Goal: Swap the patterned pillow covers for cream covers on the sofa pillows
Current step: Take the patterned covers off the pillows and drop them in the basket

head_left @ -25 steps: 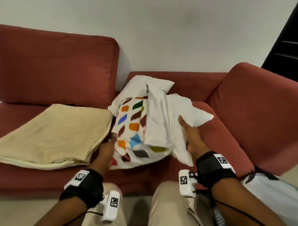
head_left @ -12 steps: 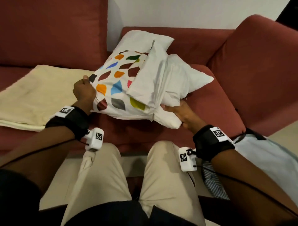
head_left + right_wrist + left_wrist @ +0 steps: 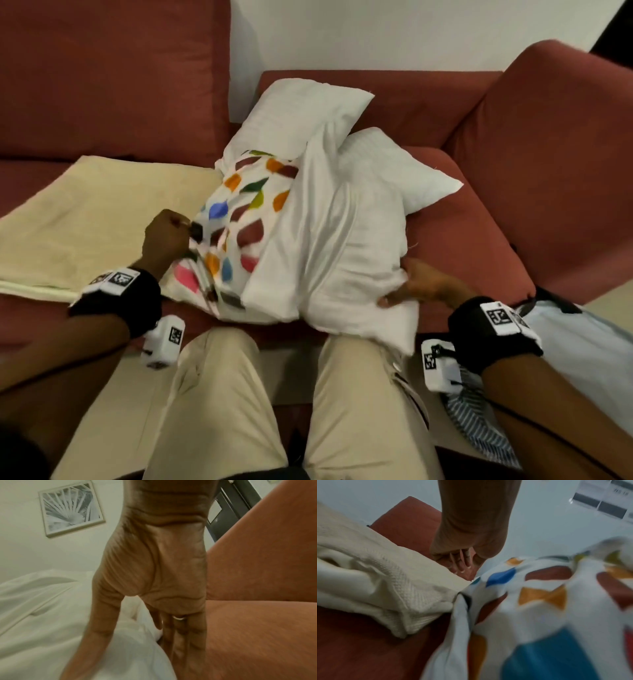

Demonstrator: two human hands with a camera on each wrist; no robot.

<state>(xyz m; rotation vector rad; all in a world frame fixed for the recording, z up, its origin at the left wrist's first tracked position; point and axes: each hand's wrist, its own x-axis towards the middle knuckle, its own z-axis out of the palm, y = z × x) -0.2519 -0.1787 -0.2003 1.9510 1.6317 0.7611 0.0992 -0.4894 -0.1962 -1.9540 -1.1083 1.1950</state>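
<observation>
A white pillow insert [image 3: 346, 236] lies on the red sofa seat, partly out of the patterned cover [image 3: 236, 219], which is white with coloured leaf shapes and bunched at its left. My left hand [image 3: 168, 236] is a fist that grips the cover's left edge. In the left wrist view its curled fingers [image 3: 458, 562] sit above the stretched patterned cover [image 3: 539, 601]. My right hand [image 3: 407, 286] pinches the insert's near right corner, thumb on top and fingers [image 3: 181, 635] under the white fabric [image 3: 51, 615]. A cream cover [image 3: 102, 219] lies flat to the left.
A second bare white pillow [image 3: 308, 113] leans on the sofa back [image 3: 411, 99]. The red armrest [image 3: 555, 154] rises at the right. Light blue and striped cloth [image 3: 565, 346] lies by my right wrist. My knees in beige trousers [image 3: 212, 394] are close to the seat edge.
My left hand took hold of the patterned cover's edge and pulled it left, bunching it. My right hand moved to the insert's near corner and drew it towards my knees.
</observation>
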